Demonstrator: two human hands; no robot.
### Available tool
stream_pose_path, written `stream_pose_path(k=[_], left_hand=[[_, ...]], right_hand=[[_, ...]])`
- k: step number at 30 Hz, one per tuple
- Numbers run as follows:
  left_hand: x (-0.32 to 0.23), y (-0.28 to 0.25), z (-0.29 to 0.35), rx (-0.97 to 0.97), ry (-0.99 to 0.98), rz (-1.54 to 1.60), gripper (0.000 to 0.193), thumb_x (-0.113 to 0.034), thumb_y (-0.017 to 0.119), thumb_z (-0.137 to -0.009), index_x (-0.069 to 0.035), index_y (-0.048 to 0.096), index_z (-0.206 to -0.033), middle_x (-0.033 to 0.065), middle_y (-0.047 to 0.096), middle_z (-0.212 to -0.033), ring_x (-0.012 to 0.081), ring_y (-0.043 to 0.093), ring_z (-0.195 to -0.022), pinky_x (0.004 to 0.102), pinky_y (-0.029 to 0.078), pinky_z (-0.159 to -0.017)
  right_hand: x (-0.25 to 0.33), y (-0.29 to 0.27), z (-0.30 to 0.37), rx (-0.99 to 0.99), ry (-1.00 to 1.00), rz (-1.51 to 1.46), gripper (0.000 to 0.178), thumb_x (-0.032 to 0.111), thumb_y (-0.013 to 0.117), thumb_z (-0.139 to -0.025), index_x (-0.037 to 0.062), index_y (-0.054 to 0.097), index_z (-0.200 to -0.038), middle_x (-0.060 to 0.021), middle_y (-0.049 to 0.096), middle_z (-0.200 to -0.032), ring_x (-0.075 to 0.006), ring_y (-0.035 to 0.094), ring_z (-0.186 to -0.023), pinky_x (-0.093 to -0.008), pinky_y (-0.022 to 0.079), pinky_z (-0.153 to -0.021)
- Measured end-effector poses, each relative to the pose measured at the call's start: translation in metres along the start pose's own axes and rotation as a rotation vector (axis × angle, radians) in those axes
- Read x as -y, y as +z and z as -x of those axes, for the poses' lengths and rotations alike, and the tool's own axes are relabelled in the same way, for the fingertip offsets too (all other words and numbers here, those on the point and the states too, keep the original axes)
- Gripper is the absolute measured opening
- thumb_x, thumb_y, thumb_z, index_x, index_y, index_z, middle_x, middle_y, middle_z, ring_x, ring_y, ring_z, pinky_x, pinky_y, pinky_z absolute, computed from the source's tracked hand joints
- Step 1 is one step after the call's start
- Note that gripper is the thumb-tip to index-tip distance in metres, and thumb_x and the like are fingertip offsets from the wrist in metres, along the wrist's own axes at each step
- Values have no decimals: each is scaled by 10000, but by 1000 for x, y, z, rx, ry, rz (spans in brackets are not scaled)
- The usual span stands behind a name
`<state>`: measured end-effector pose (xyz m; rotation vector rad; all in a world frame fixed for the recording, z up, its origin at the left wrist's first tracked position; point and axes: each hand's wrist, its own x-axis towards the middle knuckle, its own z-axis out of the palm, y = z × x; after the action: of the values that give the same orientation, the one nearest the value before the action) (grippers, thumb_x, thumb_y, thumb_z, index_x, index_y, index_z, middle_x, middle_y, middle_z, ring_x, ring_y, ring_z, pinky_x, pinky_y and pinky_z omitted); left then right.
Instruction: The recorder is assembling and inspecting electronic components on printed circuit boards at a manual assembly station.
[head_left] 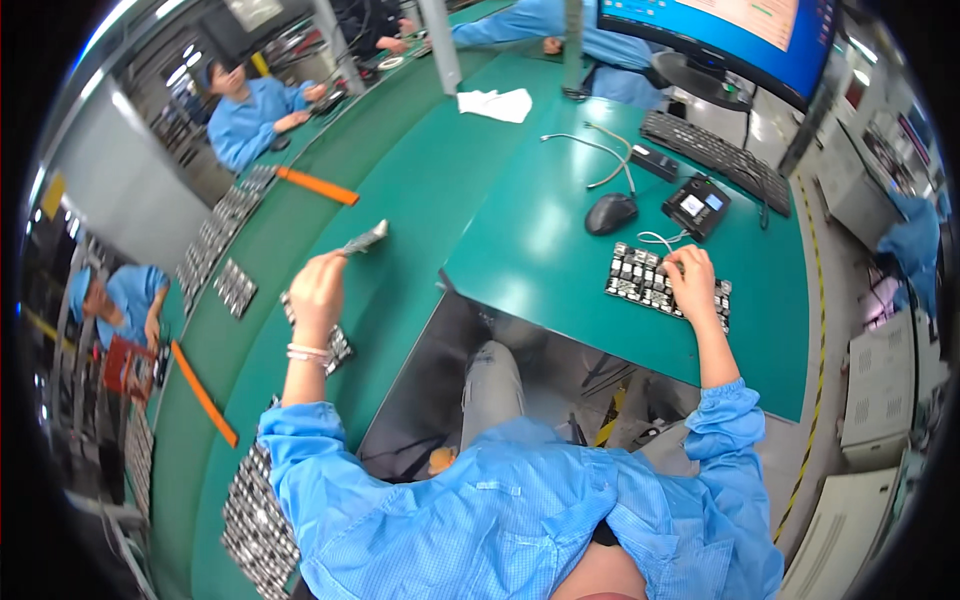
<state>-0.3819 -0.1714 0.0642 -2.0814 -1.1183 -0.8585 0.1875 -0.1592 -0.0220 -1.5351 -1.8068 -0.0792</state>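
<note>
My left hand (pixel 318 295) is raised above the green bench on the left. Its closed fingers hold a slim grey thing (pixel 365 238) with a thicker pale end; its kind is too small to tell. Behind that wrist lies a partly covered circuit board panel (pixel 340 352). On the right, my right hand (pixel 692 285) pinches the end of a thin white cable (pixel 655 238), right over a panel of small circuit boards (pixel 632 272). The cable runs to a black device (pixel 697 207) with small lit screens. My fingers hide the cable's tip.
A black mouse (pixel 611 213), a keyboard (pixel 715 160) and a monitor (pixel 740 40) stand beyond the panel. A white cloth (pixel 495 105) lies at the far edge. Stacked board panels (pixel 260 520) are by my left elbow. Orange strips (pixel 317 186) cross the conveyor, where co-workers sit.
</note>
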Motion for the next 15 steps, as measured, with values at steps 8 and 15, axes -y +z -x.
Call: stream_pose_path(k=[8, 15], left_hand=[[-55, 14, 64, 400, -61, 1, 296, -45, 652, -716, -46, 603, -1007, 79, 615, -986, 241, 601, -911, 355, 512, -740], [-60, 28, 75, 605, -268, -77, 479, -255, 617, -833, -25, 527, -1243, 167, 529, -1329, 302, 505, -1235, 435, 403, -1029]], right_hand=[[-1, -3, -2, 22, -1, 6, 83, 113, 663, -802, 48, 610, -799, -79, 597, -878, -292, 553, -896, -404, 425, -791], [0, -4, 0, 16, -29, 31, 83, 107, 651, -806, 37, 608, -800, -80, 596, -881, -291, 551, -890, -401, 425, -801]])
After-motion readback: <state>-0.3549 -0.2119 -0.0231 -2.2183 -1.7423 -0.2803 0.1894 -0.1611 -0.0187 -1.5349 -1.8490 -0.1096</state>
